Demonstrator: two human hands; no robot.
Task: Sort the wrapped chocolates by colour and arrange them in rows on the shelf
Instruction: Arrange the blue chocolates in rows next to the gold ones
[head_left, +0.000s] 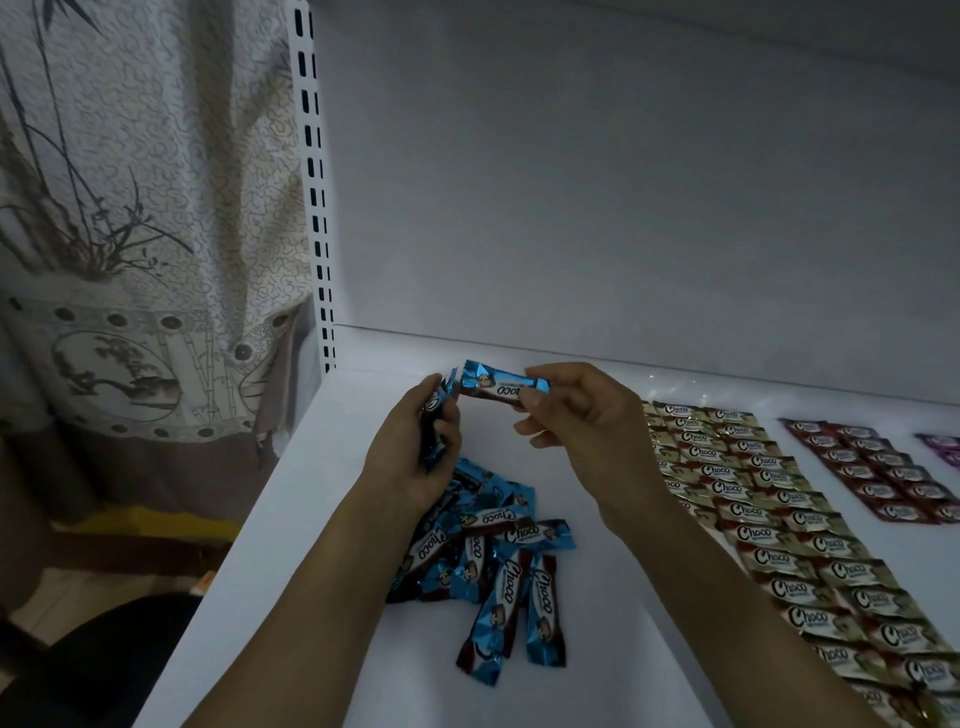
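Blue chocolate (501, 387) | "Choco" | right hand (587, 421) pinches | left hand (410, 447) grips bundle (439, 400)

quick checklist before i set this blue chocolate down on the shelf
1. Right hand pinches one blue chocolate: ok.
2. Left hand grips the blue bunch: ok.
3. Bare shelf free between the blue pile and the gold rows: ok.
4. Gold rows and red rows tidy: ok.
5. Blue pile laid in rows: not ok, loose heap.
6. Purple chocolates in order: cannot tell, cut off at the edge.
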